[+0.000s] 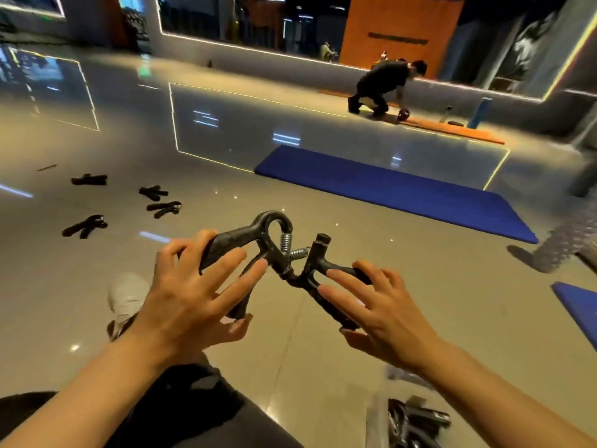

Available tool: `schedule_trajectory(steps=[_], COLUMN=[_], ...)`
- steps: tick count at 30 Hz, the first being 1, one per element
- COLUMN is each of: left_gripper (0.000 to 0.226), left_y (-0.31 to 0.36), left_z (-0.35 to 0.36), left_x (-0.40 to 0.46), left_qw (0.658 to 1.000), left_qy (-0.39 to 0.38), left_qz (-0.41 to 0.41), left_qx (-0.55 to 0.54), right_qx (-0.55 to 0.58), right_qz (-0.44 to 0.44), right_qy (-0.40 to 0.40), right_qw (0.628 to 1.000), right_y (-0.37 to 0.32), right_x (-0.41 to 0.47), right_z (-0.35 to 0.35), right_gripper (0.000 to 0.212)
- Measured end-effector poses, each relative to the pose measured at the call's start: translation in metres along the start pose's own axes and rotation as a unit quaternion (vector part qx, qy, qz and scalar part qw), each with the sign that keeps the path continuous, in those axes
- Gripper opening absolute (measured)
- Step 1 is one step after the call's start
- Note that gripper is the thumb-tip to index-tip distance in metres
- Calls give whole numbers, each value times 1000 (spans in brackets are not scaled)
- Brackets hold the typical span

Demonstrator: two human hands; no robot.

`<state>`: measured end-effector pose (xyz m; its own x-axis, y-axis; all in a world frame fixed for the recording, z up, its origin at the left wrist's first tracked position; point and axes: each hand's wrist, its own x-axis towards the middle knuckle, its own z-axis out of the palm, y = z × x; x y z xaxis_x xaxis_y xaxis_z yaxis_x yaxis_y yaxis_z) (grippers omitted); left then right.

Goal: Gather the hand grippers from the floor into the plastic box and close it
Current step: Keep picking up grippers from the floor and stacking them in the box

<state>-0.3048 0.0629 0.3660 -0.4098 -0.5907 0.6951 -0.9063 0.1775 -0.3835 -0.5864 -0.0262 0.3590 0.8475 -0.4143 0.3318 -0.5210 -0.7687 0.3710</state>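
While both hands [284,302], fingers splayed, cradle them, two hand grippers [284,260] point handles outward.

A long blue exercise mat [397,192] is lying flat on the glossy grey floor [135,124], which is reflecting the ceiling lights. A corner of a second blue mat [578,305] is being cut off by the right edge of the view. Along the far wall, an orange mat [458,130] is being occupied by a crouching person in dark clothes [382,87]. A rolled blue mat [481,113] is standing upright beside it, near a bottle [447,114]. An orange wall panel [400,30] is showing behind them, above a lit strip [245,48].
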Motion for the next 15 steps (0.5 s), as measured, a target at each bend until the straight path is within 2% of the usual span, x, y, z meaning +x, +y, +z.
schedule_trajectory(steps=[4, 7, 12, 15], left_gripper=[66, 65, 63, 52], left_y=[100, 167, 234, 254], left_z=[5, 11, 15, 15], left_x=[13, 19, 35, 51], left_qw=[997, 990, 974, 970], left_qy=[-6, -53, -130, -160], left_qz=[24, 41, 62, 75], left_qx=[-77, -124, -172, -169], right_qx=[-9, 6, 66, 110], right_qz=[15, 42, 93, 109], right_qy=[-69, -115, -192, -253], right_qw=[997, 992, 975, 955], right_y=[26, 42, 58, 60], right_x=[-92, -154, -221, -249], right_z=[-4, -3, 15, 40], right_gripper=[97, 92, 83, 80])
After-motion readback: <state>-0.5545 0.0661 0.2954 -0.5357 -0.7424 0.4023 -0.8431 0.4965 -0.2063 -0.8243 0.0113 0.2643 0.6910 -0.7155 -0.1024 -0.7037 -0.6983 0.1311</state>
